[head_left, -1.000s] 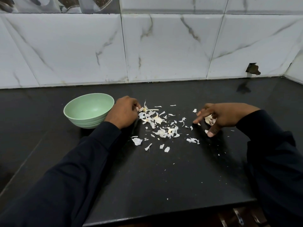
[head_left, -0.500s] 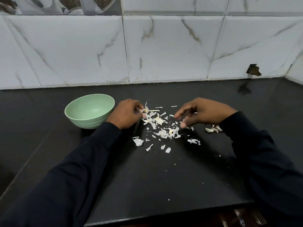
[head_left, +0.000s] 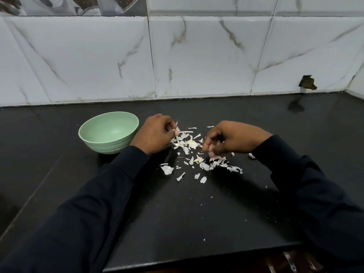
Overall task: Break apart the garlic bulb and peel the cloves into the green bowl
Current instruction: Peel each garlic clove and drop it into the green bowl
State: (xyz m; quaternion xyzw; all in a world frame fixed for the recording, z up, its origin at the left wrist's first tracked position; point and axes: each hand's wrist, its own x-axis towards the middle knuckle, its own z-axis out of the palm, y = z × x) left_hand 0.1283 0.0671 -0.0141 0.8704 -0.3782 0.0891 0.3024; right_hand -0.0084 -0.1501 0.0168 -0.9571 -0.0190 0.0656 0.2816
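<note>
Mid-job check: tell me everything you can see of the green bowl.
The green bowl is pale mint, round and matte, plastic-looking, with shallow ridges ringing its lower outer wall. It stands upright on the black countertop, left of the scattered garlic skins. No cloves show inside it. The left hand sits close beside its right rim; whether they touch cannot be told.

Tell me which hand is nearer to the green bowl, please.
Left. The left hand, pinching a garlic piece, is just beside the green bowl, at its right in the picture. The right hand is farther off, beyond the scattered garlic skins.
</note>
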